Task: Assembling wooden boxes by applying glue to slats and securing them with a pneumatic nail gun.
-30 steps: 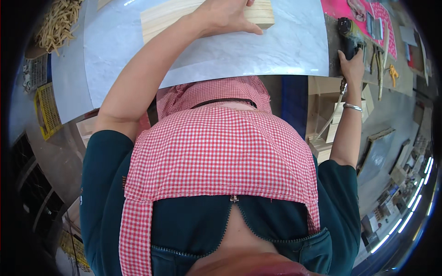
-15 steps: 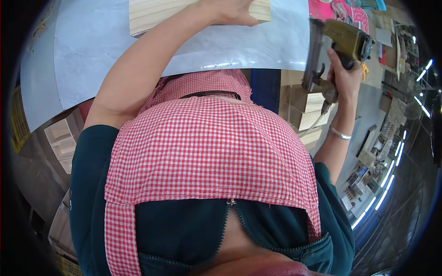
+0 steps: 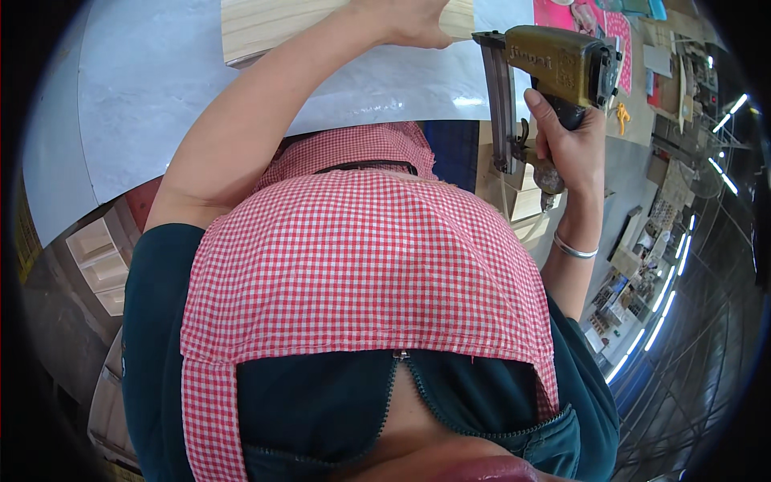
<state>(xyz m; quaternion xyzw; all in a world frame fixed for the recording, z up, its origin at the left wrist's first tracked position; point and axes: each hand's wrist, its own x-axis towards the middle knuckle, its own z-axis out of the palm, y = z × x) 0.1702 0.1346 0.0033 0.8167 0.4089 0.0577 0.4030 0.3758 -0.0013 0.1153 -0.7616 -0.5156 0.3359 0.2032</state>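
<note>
A pale wooden board (image 3: 269,28) with visible grain lies on the white tabletop (image 3: 193,100), its far part cut off by the picture's upper edge. Across it reaches my left arm, and my left hand (image 3: 411,22) holds the board near its right end. The thumb points right; the other fingers are mostly out of the picture. My right hand (image 3: 572,143) is closed round the grip of a brown-and-black nail gun (image 3: 554,63), held upright over the table's right edge. The nose of the gun is near the board's right end, with a gap between them.
Pink cloth (image 3: 552,14) covers the far right corner, with a small orange tool (image 3: 622,118) nearby. Light wooden pieces (image 3: 526,202) are stacked below on the right. A pale compartmented box (image 3: 100,261) stands low on the left. My checked apron (image 3: 361,265) reaches the table's front edge.
My right hand has brought the nail gun leftward, closer to the board's right end. The left hand stays on the board almost unmoved.
</note>
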